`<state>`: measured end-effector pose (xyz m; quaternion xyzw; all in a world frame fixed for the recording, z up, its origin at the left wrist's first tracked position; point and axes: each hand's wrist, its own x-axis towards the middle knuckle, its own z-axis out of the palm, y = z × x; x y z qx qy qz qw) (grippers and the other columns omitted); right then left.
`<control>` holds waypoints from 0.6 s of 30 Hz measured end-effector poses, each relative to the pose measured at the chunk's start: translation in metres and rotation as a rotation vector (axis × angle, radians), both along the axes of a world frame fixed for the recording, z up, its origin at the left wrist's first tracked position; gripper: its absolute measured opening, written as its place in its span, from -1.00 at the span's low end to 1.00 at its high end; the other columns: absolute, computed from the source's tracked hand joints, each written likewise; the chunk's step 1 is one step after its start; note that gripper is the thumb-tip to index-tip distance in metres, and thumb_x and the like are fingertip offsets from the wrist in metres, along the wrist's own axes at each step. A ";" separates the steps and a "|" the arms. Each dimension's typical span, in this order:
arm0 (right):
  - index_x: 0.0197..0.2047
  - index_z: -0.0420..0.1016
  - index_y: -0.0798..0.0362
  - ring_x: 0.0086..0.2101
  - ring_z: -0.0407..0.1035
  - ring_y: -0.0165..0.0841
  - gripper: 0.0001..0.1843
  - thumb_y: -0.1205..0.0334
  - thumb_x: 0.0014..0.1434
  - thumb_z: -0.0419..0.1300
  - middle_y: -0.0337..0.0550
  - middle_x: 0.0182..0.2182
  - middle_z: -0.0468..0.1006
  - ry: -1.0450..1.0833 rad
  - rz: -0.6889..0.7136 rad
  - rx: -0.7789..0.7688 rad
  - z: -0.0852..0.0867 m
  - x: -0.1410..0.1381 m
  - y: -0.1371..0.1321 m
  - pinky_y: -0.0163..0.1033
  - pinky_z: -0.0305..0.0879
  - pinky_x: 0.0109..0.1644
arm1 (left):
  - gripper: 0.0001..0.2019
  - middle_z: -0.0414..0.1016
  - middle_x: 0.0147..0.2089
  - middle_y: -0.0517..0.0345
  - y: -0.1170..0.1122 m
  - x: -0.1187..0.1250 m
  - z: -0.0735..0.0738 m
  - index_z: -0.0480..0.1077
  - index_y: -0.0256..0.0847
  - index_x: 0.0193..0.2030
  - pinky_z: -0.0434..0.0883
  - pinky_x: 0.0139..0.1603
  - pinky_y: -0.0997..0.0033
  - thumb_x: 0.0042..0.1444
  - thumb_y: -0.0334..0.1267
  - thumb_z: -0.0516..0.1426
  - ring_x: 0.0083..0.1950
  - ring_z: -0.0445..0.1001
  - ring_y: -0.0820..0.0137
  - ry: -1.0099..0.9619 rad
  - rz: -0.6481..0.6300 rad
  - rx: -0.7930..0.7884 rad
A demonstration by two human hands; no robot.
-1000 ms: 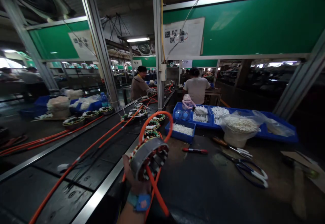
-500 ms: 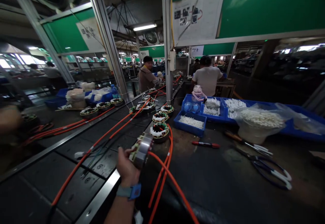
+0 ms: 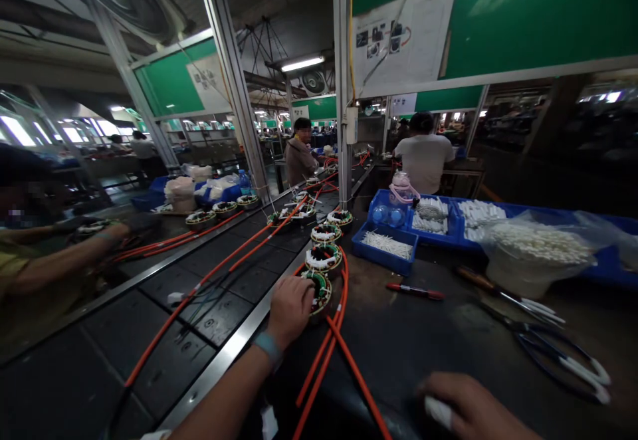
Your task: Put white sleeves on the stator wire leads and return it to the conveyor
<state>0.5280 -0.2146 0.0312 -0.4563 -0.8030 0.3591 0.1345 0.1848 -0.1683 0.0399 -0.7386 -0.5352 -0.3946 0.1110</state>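
Note:
My left hand (image 3: 293, 307) is closed on the near rim of a motor stator (image 3: 323, 296), a ring with green and white parts inside. This stator sits at the bench's edge, its opening facing up, nearest in a row of stators. Just beyond it is another stator (image 3: 323, 258) with a white bundle across its top. From this row, orange sleeved leads (image 3: 356, 373) run toward me. Low at the right, my right hand (image 3: 463, 397) hovers over the dark bench, blurred, fingers partly spread. White wrapping covers one of its fingers; no held thing shows.
To the right lie a red marker (image 3: 416, 292), scissors (image 3: 563, 360) and a screwdriver-like tool (image 3: 498, 290). Behind them stand a blue bin (image 3: 383, 254) of white sticks and a bag (image 3: 538, 247) of white pieces. A conveyor (image 3: 209, 300) runs at left; a co-worker's arm (image 3: 74, 254) reaches beyond it.
My left hand has brought the tilted stator down and away from me, onto the bench at the row's near end. My right hand has come into view. The co-worker's arm shows more.

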 end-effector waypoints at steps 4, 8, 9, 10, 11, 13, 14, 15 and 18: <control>-0.16 0.56 -0.03 -0.10 0.42 -0.16 -0.65 0.29 0.00 0.06 -0.15 -0.17 0.59 0.163 -0.028 0.067 -0.008 -0.019 0.067 -0.10 0.24 0.05 | -0.81 0.51 -0.27 0.11 -0.015 0.059 0.014 0.41 -0.17 -0.21 0.27 -0.12 0.29 0.14 -0.18 0.04 -0.21 0.42 0.34 0.194 -0.289 -0.075; -0.23 0.56 0.03 -0.13 0.43 -0.15 -0.65 0.21 -0.02 0.02 -0.11 -0.22 0.60 0.221 -0.227 0.120 -0.038 -0.024 0.099 -0.10 0.27 0.01 | -0.83 0.54 -0.35 0.20 0.005 0.124 0.010 0.45 -0.14 -0.29 0.30 -0.21 0.33 0.11 -0.12 0.11 -0.28 0.46 0.36 0.510 -0.668 -0.266; -0.23 0.56 0.04 -0.12 0.42 -0.15 -0.65 0.20 -0.03 0.02 -0.10 -0.20 0.59 0.228 -0.256 0.137 -0.045 -0.023 0.100 -0.11 0.27 0.01 | -0.83 0.56 -0.33 0.21 0.015 0.136 0.006 0.46 -0.13 -0.27 0.31 -0.22 0.34 0.11 -0.12 0.12 -0.25 0.48 0.35 0.519 -0.703 -0.298; -0.22 0.55 0.05 -0.13 0.42 -0.15 -0.65 0.20 -0.03 0.03 -0.09 -0.20 0.59 0.231 -0.259 0.145 -0.050 -0.022 0.100 -0.12 0.28 -0.01 | -0.83 0.57 -0.30 0.22 0.025 0.146 0.001 0.47 -0.11 -0.24 0.32 -0.22 0.37 0.12 -0.13 0.12 -0.22 0.49 0.35 0.496 -0.720 -0.336; -0.23 0.54 0.05 -0.15 0.42 -0.16 -0.66 0.20 -0.02 0.03 -0.08 -0.21 0.58 0.229 -0.241 0.140 -0.054 -0.021 0.099 -0.13 0.29 -0.04 | -0.83 0.57 -0.27 0.23 0.034 0.153 -0.005 0.47 -0.11 -0.21 0.33 -0.22 0.40 0.12 -0.15 0.12 -0.20 0.50 0.36 0.454 -0.722 -0.376; -0.26 0.54 0.06 -0.22 0.43 -0.18 -0.69 0.21 0.01 0.03 -0.07 -0.24 0.58 0.222 -0.193 0.116 -0.057 -0.020 0.097 -0.16 0.31 -0.11 | -0.84 0.58 -0.24 0.23 0.050 0.160 -0.017 0.48 -0.12 -0.18 0.34 -0.21 0.46 0.13 -0.19 0.12 -0.18 0.51 0.40 0.369 -0.711 -0.442; -0.27 0.54 0.06 -0.24 0.43 -0.19 -0.70 0.21 0.03 0.01 -0.07 -0.25 0.58 0.222 -0.176 0.109 -0.056 -0.019 0.096 -0.17 0.31 -0.12 | -0.84 0.58 -0.24 0.23 0.055 0.160 -0.023 0.48 -0.12 -0.18 0.34 -0.19 0.49 0.13 -0.21 0.13 -0.18 0.52 0.41 0.336 -0.706 -0.463; -0.28 0.54 0.05 -0.24 0.43 -0.20 -0.71 0.22 0.04 0.01 -0.08 -0.26 0.58 0.222 -0.166 0.108 -0.056 -0.019 0.096 -0.17 0.31 -0.12 | -0.84 0.58 -0.24 0.23 0.059 0.158 -0.027 0.48 -0.13 -0.18 0.35 -0.18 0.50 0.13 -0.22 0.13 -0.19 0.52 0.41 0.313 -0.699 -0.480; -0.28 0.54 -0.01 -0.19 0.43 -0.19 -0.73 0.24 0.03 0.03 -0.11 -0.25 0.57 0.213 -0.135 0.120 -0.054 -0.019 0.100 -0.18 0.29 -0.06 | -0.84 0.58 -0.27 0.20 0.065 0.149 -0.037 0.49 -0.14 -0.19 0.36 -0.23 0.51 0.11 -0.21 0.15 -0.23 0.53 0.40 0.285 -0.687 -0.549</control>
